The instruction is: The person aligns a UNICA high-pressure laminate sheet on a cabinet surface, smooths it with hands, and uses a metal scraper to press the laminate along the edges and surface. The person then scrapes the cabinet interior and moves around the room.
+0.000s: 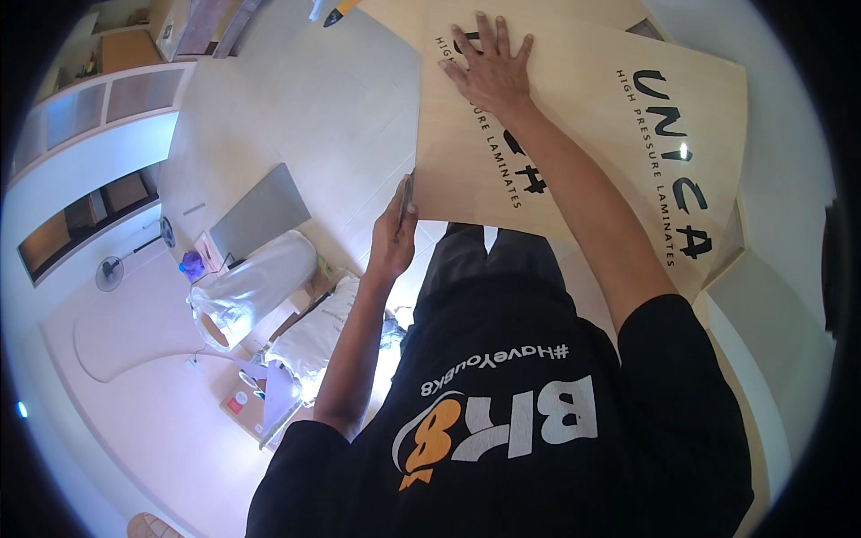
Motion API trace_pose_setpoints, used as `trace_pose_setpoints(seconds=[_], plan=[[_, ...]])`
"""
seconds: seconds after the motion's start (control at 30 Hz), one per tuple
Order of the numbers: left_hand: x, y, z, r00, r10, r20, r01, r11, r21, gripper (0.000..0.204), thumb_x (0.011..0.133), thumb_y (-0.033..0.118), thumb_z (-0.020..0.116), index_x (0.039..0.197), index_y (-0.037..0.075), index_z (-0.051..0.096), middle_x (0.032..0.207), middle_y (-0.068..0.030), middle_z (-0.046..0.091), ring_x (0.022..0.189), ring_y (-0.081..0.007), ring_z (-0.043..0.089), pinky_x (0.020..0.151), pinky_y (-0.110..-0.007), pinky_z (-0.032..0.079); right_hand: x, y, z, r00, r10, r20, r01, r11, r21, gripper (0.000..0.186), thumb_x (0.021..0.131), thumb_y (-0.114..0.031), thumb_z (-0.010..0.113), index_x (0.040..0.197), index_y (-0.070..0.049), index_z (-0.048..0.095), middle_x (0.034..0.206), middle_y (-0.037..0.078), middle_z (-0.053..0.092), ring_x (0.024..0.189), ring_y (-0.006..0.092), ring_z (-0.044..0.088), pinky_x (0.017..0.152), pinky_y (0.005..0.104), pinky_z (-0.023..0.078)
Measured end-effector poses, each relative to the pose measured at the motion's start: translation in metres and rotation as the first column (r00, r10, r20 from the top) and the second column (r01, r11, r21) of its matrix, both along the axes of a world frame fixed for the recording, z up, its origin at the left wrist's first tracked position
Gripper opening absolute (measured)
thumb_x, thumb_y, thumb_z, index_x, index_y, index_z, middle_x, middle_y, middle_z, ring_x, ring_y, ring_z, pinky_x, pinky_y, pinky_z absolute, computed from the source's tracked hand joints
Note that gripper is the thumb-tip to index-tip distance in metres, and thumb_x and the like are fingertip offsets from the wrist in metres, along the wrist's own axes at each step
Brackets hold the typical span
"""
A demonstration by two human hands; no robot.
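Note:
A pale tan laminate sheet [574, 117] with black printed lettering spans the upper right, in front of my body. My right hand [493, 76] lies flat on its far part, fingers spread, with nothing in its grasp. Down at the sheet's left edge, my left hand [393, 235] is closed around a thin, dark, flat tool [406, 199] held upright along that edge. The tool's exact kind cannot be made out, nor whether it touches the sheet.
Tiled floor [359, 108] stretches left of the sheet, with a grey panel [260, 215] lying on it. A white sack [260, 282] and a purple object [192, 264] sit nearby. At the top edge shows a yellow-and-black tool [339, 13]. A wall [776, 170] borders the right.

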State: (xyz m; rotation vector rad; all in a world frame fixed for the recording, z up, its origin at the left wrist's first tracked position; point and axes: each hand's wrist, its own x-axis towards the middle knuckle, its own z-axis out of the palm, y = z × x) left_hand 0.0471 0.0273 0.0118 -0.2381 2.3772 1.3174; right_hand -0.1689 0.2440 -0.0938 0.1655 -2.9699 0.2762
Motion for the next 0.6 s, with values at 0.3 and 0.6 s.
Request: trace_pose_setpoints(seconds=[0.3, 0.6], plan=[[-0.013, 0.024, -0.016, 0.964, 0.266, -0.026, -0.249, 0.927, 0.281, 0.049, 0.113, 0.036, 0.04, 0.135, -0.004, 0.059, 0.114, -0.0121, 0.068, 0.106, -0.0166, 0.059, 0.097, -0.034, 0.047, 0.072, 0.011, 0.018, 0.987, 0.097, 0.127, -0.089, 0.994, -0.066, 0.059, 0.105, -0.055, 0.042, 0.157, -0.026, 0.044, 0.168, 0.009, 0.026, 0.155, 0.0398, 0.021, 0.118, 0.0747, 0.016], [-0.051, -0.016, -0.007, 0.999, 0.033, 0.019, -0.035, 0.993, 0.117, 0.052, 0.112, 0.037, 0.044, 0.146, -0.002, 0.052, 0.109, -0.0068, 0.068, 0.097, -0.0163, 0.056, 0.095, -0.032, 0.046, 0.032, 0.01, 0.008, 0.999, -0.039, -0.027, 0.039, 0.999, 0.009, 0.061, 0.105, -0.06, 0.036, 0.159, -0.031, 0.041, 0.17, 0.006, 0.026, 0.156, 0.038, 0.021, 0.118, 0.0747, 0.015]])
